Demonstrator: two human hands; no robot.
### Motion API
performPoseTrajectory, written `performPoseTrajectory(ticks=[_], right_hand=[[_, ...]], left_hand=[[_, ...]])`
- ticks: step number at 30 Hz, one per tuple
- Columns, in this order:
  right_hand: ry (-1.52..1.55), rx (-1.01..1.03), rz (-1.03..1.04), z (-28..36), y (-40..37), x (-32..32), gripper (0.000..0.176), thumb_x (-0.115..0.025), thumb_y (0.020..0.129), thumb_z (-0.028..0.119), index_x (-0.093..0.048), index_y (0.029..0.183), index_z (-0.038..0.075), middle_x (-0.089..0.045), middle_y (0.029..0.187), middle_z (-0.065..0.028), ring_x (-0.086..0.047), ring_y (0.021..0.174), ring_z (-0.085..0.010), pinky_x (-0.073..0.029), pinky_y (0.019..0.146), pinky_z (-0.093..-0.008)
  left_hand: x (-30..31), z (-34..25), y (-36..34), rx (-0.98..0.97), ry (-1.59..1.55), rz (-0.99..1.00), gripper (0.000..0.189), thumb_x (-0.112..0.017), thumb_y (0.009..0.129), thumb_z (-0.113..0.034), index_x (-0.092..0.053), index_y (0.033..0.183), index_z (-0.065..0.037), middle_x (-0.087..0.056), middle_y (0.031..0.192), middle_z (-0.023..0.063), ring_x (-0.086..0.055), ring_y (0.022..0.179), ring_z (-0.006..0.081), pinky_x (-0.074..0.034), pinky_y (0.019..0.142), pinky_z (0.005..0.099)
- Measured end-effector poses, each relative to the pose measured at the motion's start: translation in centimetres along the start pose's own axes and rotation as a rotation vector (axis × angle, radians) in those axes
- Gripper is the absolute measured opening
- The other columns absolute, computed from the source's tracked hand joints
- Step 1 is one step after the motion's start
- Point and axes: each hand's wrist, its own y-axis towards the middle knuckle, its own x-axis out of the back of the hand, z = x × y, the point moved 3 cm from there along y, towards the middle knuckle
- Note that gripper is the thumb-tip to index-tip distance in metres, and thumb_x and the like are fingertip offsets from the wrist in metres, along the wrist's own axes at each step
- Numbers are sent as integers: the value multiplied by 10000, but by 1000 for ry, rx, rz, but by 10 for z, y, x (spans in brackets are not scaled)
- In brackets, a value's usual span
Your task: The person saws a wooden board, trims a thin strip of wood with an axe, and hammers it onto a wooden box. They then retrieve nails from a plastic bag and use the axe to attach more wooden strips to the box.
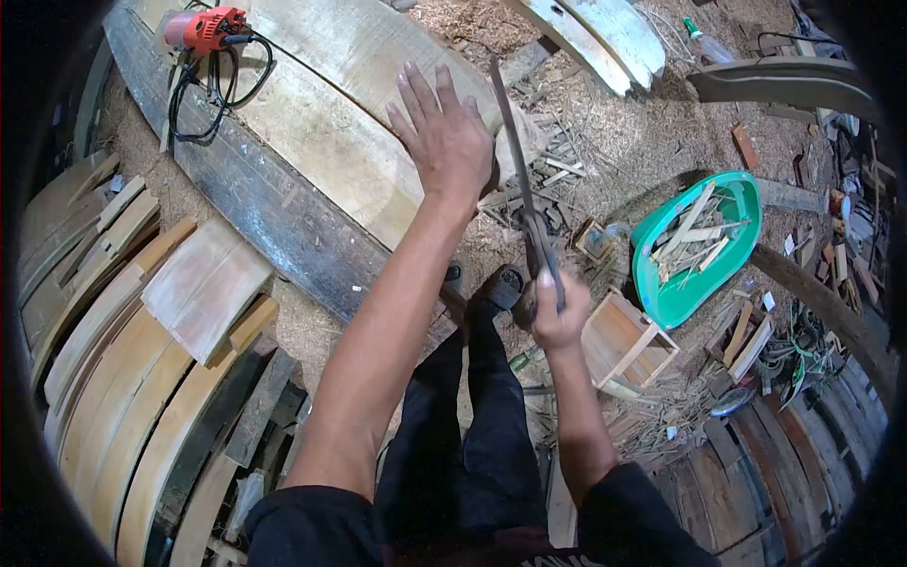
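Left hand (pixel 444 132): fingers spread wide and straight, gripping nothing, over the pale curved wooden plank (pixel 321 142); whether they touch it cannot be told.
Right hand (pixel 557 317): fingers clenched round the long dark metal blade (pixel 518 161) at its lower end.
Blade axis: runs from the right fingers away from the person, with the tip leaning slightly left and passing just right of the left fingers.

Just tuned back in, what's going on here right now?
A person stands over a large curved plank. The left hand is open, fingers spread, above its end. The right hand grips a long dark blade. A green basin of wood scraps sits to the right; a red power tool lies on the plank.
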Motion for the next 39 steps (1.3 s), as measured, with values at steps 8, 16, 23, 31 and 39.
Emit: performPoseTrajectory(ticks=[8,16,23,31,39], right_hand=[[-20,-6,29,2,9,-1,339,-583,940,217,-523,671,20,-395,534,-11,-405,504,-87,-343,470,-307],[34,-48,33,11,30,-8,327,-573,947,205,-539,687,9,-434,536,-1,-419,517,-67,-348,469,-285],[-77,126,82,-1,-8,-24,342,-550,957,258,-534,691,45,-471,585,32,-411,541,-69,-316,499,-271],[203,-124,179,13,8,17,253,-655,918,267,-582,844,37,-485,645,26,-439,608,-66,-361,556,-246],[135,23,-104,-14,-17,18,253,-681,912,256,-582,838,36,-483,632,7,-445,560,-93,-389,540,-271]], left_hand=[[-2,0,-2,-5,-3,-10,544,-379,1015,-279,-325,1471,13,-170,1576,283,-111,1485,409,-62,1181,590],[-3,1,-1,-4,-17,-36,538,-385,1011,-284,-351,1460,9,-175,1575,283,-125,1483,411,-63,1183,590],[-6,3,1,-14,4,-63,539,-388,1009,-287,-350,1464,-2,-187,1571,286,-136,1479,419,-59,1183,592],[1,5,-2,-78,-75,-189,526,-558,942,-286,-480,1367,13,-333,1500,282,-290,1411,428,-182,1149,572],[27,-2,-45,-507,-291,24,366,-716,811,-95,-652,1167,-46,-597,1046,129,-567,983,309,-408,913,428]])
